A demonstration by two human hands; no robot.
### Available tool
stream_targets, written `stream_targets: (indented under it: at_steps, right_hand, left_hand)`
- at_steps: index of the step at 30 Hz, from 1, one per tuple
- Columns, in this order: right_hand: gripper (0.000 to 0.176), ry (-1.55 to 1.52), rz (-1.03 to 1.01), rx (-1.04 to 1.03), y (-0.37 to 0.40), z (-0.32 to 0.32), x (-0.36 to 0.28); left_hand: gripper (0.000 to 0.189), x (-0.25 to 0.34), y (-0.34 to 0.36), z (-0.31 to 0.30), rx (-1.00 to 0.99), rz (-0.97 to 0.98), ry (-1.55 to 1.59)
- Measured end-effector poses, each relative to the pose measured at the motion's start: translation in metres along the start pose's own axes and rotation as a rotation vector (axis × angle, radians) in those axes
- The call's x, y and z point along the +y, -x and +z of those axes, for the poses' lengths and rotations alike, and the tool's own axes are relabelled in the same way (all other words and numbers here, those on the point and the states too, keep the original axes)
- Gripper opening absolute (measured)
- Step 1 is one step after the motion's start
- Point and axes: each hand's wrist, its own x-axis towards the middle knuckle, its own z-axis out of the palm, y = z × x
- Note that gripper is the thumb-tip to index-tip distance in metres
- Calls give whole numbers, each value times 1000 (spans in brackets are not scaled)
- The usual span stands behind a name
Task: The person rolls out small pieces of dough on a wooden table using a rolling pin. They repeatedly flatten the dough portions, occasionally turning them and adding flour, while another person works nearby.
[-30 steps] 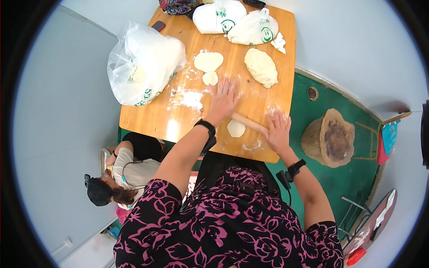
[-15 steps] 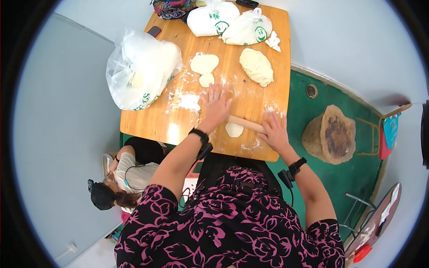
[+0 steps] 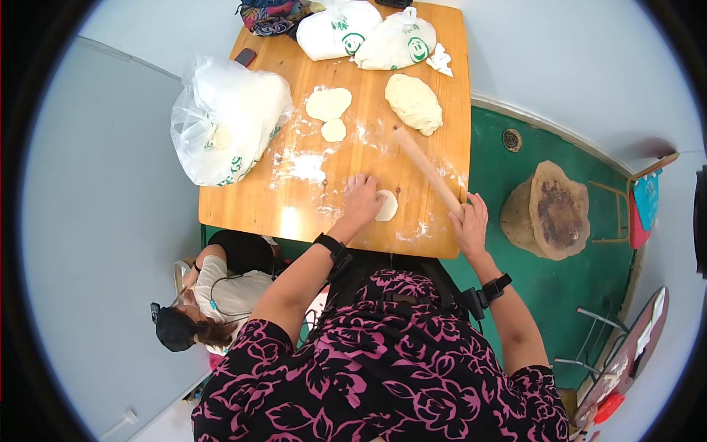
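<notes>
A small flat round of dough (image 3: 387, 206) lies near the table's front edge. At its left side is my left hand (image 3: 361, 200), with curled fingers closed on the edge of the dough. My right hand (image 3: 470, 223) grips one end of a wooden rolling pin (image 3: 428, 171), which slants across the right part of the table. Farther back, two thin rolled dough rounds touch each other, a larger one (image 3: 328, 104) and a smaller one (image 3: 333, 130). Behind the pin sits a thick lump of dough (image 3: 414, 103).
Loose flour (image 3: 303, 168) dusts the wooden table (image 3: 243, 208). A big plastic bag (image 3: 230, 121) stands on the left, with two white bags (image 3: 340, 29) (image 3: 398, 44) at the back. A wooden stump (image 3: 546, 212) stands on the floor at right. Another person (image 3: 221, 287) sits at left.
The rolling pin has come off the dough round and swung to a steeper slant at the right. My left hand has left the pin and moved down to the dough.
</notes>
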Motion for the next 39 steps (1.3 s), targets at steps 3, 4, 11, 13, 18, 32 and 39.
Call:
stream_targets:
  at_steps: [3,4,11,13,18,32,39]
  right_hand:
    - [33,-21,22,1,5,2,0]
    - [32,-31,19,4,7,3,-1]
    - [36,-40,-18,12,15,7,-4]
    - [37,-38,-24,11,14,6,-1]
    - [37,-47,3,-18,12,2,-2]
    - [37,-65,-1,-20,12,2,-2]
    - [35,-74,-14,16,12,4,-2]
  left_hand:
    - [25,5,3,1,-54,-41,-36]
    - [25,6,4,2,-70,-51,-41]
    - [21,2,2,10,-8,-133,22]
    - [19,6,4,5,0,-202,2]
    - [16,6,9,7,40,-287,17]
    - [14,5,15,12,91,-352,12]
    - [17,5,16,18,100,-229,-33]
